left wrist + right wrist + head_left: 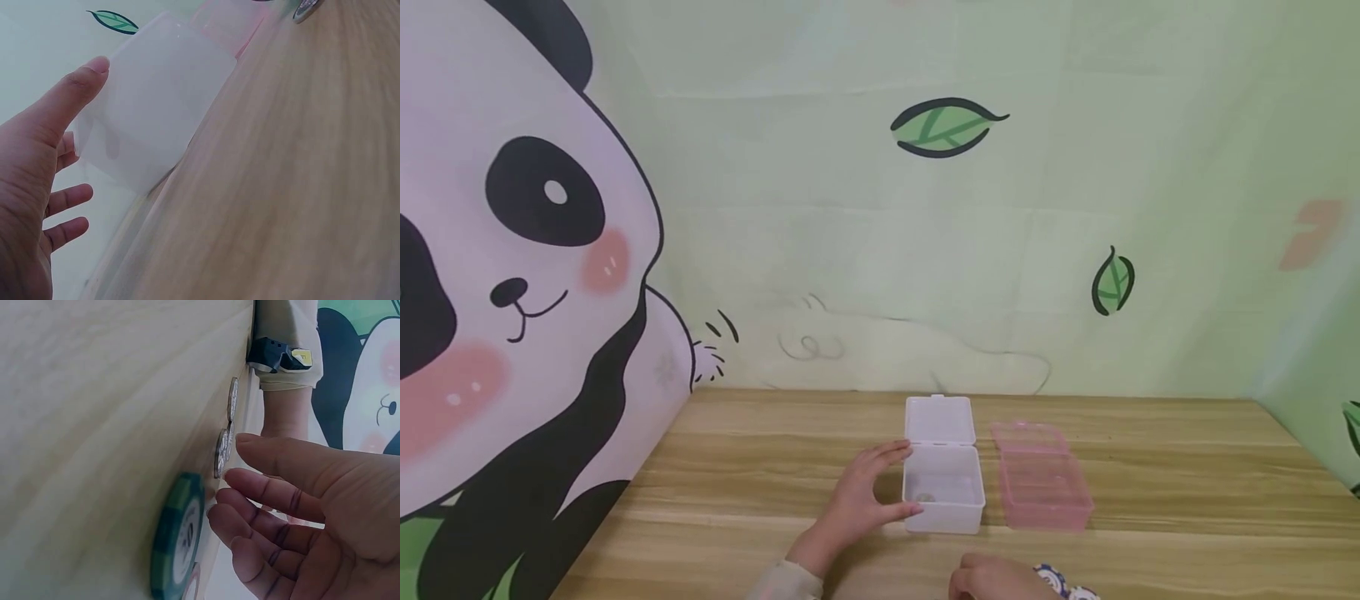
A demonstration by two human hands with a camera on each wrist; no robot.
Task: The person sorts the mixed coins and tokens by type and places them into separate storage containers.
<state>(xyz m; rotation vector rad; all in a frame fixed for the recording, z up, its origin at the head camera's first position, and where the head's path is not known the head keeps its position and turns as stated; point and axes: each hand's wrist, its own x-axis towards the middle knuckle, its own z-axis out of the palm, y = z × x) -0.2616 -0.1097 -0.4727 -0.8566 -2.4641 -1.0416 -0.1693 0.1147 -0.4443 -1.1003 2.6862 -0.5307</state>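
A white plastic box [943, 518] stands on the table with its lid tipped back. Inside it, near the front left, lies a small round coin-like thing [924, 497]. My left hand [853, 493] holds the box at its left side, thumb at the front rim and fingers by the hinge. Low in the head view is my right hand [1000, 577], partly cut off. The right wrist view shows its fingers loosely curled with nothing between them, beside silvery coins [221, 453] on the table. A green poker chip [178, 540] lies nearer that camera.
Right of the white box stands a pink see-through box [1045, 517], its lid also back. Poker chips [1051, 577] lie right of my right hand. The wood-grain table [1187, 500] ends at a cloth backdrop [850, 208] printed with a panda and leaves.
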